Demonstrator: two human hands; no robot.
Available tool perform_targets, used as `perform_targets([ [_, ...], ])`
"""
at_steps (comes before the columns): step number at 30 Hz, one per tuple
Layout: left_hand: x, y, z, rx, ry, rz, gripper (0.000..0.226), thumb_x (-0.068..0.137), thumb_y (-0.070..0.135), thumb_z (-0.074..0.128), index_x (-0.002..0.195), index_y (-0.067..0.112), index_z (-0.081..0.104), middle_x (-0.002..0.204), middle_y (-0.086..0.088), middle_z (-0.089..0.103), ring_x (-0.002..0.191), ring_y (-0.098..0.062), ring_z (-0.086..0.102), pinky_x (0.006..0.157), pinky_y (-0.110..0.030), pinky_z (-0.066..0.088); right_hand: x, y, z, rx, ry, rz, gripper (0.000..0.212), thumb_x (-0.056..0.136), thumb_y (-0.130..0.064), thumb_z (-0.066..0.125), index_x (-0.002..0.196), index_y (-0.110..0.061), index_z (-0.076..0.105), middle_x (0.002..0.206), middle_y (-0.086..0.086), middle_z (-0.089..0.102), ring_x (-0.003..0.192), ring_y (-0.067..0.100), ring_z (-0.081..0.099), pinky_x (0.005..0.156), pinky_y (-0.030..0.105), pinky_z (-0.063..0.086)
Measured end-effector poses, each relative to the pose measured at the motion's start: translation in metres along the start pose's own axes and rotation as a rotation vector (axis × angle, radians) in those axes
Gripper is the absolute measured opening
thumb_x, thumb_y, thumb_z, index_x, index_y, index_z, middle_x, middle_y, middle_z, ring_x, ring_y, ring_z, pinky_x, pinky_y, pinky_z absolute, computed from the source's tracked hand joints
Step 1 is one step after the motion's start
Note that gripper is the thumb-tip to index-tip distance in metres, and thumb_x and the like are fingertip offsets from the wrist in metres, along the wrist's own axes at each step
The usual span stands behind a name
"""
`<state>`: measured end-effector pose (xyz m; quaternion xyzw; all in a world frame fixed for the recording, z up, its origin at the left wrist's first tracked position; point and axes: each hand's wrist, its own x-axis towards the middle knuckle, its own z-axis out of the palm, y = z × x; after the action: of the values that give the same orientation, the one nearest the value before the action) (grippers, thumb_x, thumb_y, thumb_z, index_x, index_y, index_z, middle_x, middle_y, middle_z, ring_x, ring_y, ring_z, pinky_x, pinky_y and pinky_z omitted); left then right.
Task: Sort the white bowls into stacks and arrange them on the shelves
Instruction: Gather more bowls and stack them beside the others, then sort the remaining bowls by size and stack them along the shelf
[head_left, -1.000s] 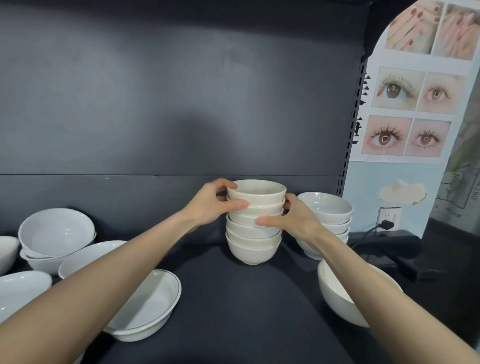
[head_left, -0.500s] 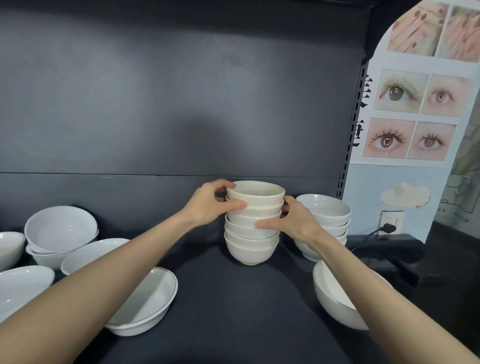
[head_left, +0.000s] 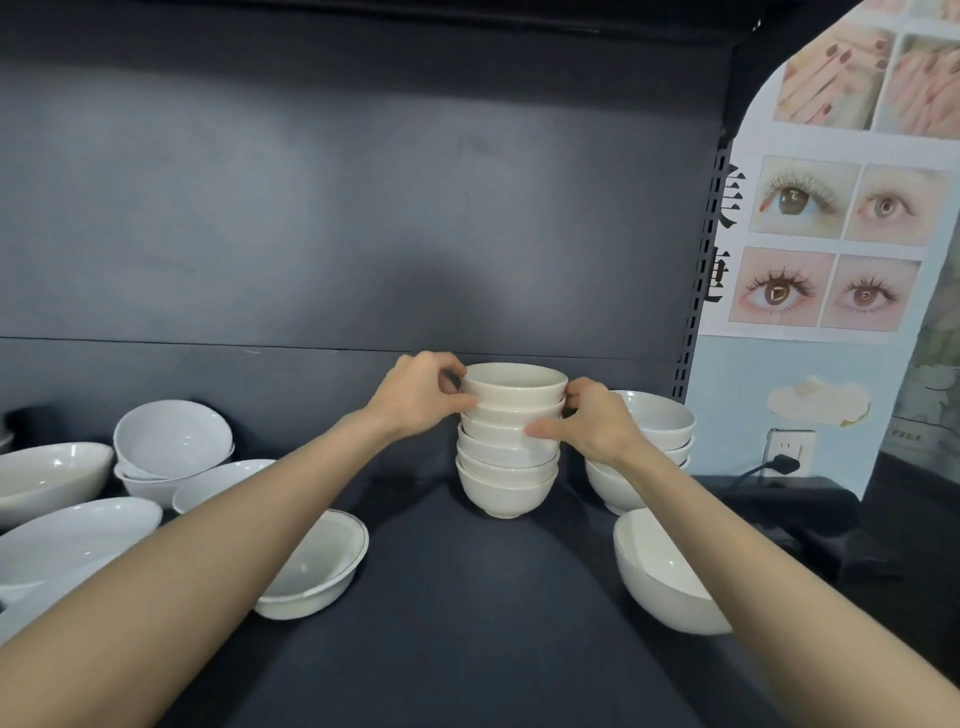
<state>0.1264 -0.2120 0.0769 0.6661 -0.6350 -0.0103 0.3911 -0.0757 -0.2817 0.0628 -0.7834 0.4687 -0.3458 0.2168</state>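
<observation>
I've got one view only: head cam, wide-angle, close to the shelf (head_left: 467, 623), facing its back panel (head_left: 363, 234) and tilted down; bowl stack (head_left: 509, 467) centred, poster (head_left: 831, 234) far right.

Tall stack (head_left: 509, 452) of some six small white bowls stands upright on the dark shelf (head_left: 467, 597), its top bowls gripped between left fingers (head_left: 447, 373) and right fingers (head_left: 582, 395).

Just behind right fingers: short stack (head_left: 662, 415) of wider bowls.

Nearer than right fingers: big bowl (head_left: 660, 577), upright.

Well left of left fingers: gold-rimmed bowl (head_left: 317, 566), tilted nested bowl (head_left: 171, 441), shallow bowls (head_left: 47, 478).
</observation>
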Motion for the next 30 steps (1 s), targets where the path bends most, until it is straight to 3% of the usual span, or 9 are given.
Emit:
perform_targets([
  [3, -0.010, 0.012, -0.022, 0.099, -0.072, 0.037, 0.026, 0.082, 0.027, 0.073, 0.104, 0.014, 0.068, 0.092, -0.003, 0.072, 0.094, -0.021, 0.064, 0.085, -0.033, 0.050, -0.010, -0.014, -0.014, -0.138, 0.044, -0.042, 0.043, 0.071, -0.033, 0.081, 0.097, -0.007, 0.059, 0.091, 0.005, 0.062, 0.088, 0.025, 0.057, 0.071, 0.033, 0.045],
  [7, -0.030, 0.020, -0.060, 0.232, -0.120, 0.074, 0.035, 0.085, 0.033, 0.070, 0.114, 0.014, 0.065, 0.104, -0.004, 0.067, 0.100, -0.024, 0.061, 0.092, -0.039, 0.050, -0.029, -0.038, -0.024, -0.155, 0.057, -0.125, 0.054, 0.077, -0.032, 0.077, 0.123, -0.009, 0.058, 0.116, 0.010, 0.062, 0.109, 0.028, 0.056, 0.089, 0.034, 0.045],
  [10, -0.054, 0.016, -0.090, 0.302, -0.129, 0.083, 0.037, 0.085, 0.038, 0.068, 0.114, 0.017, 0.063, 0.109, -0.004, 0.066, 0.103, -0.023, 0.060, 0.093, -0.041, 0.049, -0.046, -0.062, -0.020, -0.146, 0.043, -0.186, 0.050, 0.079, -0.032, 0.076, 0.122, -0.013, 0.060, 0.128, 0.007, 0.059, 0.117, 0.026, 0.055, 0.096, 0.036, 0.045],
  [13, -0.088, 0.007, -0.120, 0.382, -0.120, 0.095, 0.038, 0.085, 0.041, 0.067, 0.115, 0.018, 0.063, 0.112, -0.002, 0.066, 0.108, -0.023, 0.059, 0.095, -0.041, 0.048, -0.067, -0.094, -0.005, -0.145, 0.046, -0.249, 0.043, 0.081, -0.029, 0.074, 0.119, -0.013, 0.061, 0.130, 0.006, 0.057, 0.120, 0.026, 0.052, 0.098, 0.037, 0.043],
  [18, -0.153, -0.023, -0.163, 0.486, -0.136, 0.079, 0.039, 0.087, 0.040, 0.064, 0.119, 0.018, 0.061, 0.122, 0.000, 0.065, 0.115, -0.021, 0.056, 0.095, -0.040, 0.047, -0.107, -0.137, 0.036, -0.143, 0.030, -0.334, 0.038, 0.084, -0.028, 0.072, 0.117, -0.011, 0.062, 0.126, 0.006, 0.058, 0.116, 0.021, 0.053, 0.085, 0.022, 0.035],
  [21, -0.193, -0.046, -0.182, 0.523, -0.158, 0.025, 0.041, 0.088, 0.042, 0.061, 0.123, 0.020, 0.059, 0.127, 0.003, 0.062, 0.118, -0.019, 0.055, 0.095, -0.038, 0.046, -0.134, -0.151, 0.066, -0.106, -0.011, -0.334, 0.036, 0.085, -0.028, 0.070, 0.117, -0.012, 0.063, 0.129, 0.007, 0.055, 0.117, 0.022, 0.052, 0.092, 0.027, 0.041],
  [23, -0.217, -0.062, -0.191, 0.499, -0.154, -0.023, 0.043, 0.088, 0.042, 0.062, 0.124, 0.020, 0.059, 0.128, 0.001, 0.061, 0.118, -0.019, 0.054, 0.095, -0.036, 0.046, -0.150, -0.156, 0.086, -0.120, -0.056, -0.335, 0.036, 0.086, -0.030, 0.069, 0.116, -0.012, 0.063, 0.131, 0.007, 0.053, 0.118, 0.023, 0.050, 0.096, 0.032, 0.042],
  [30, -0.279, -0.105, -0.194, 0.245, -0.115, -0.162, 0.052, 0.082, 0.043, 0.071, 0.126, 0.019, 0.056, 0.131, -0.003, 0.055, 0.121, -0.020, 0.049, 0.097, -0.031, 0.041, -0.177, -0.158, 0.130, -0.094, -0.162, -0.291, 0.033, 0.089, -0.030, 0.065, 0.116, -0.013, 0.063, 0.130, 0.004, 0.054, 0.121, 0.021, 0.049, 0.100, 0.032, 0.040],
])
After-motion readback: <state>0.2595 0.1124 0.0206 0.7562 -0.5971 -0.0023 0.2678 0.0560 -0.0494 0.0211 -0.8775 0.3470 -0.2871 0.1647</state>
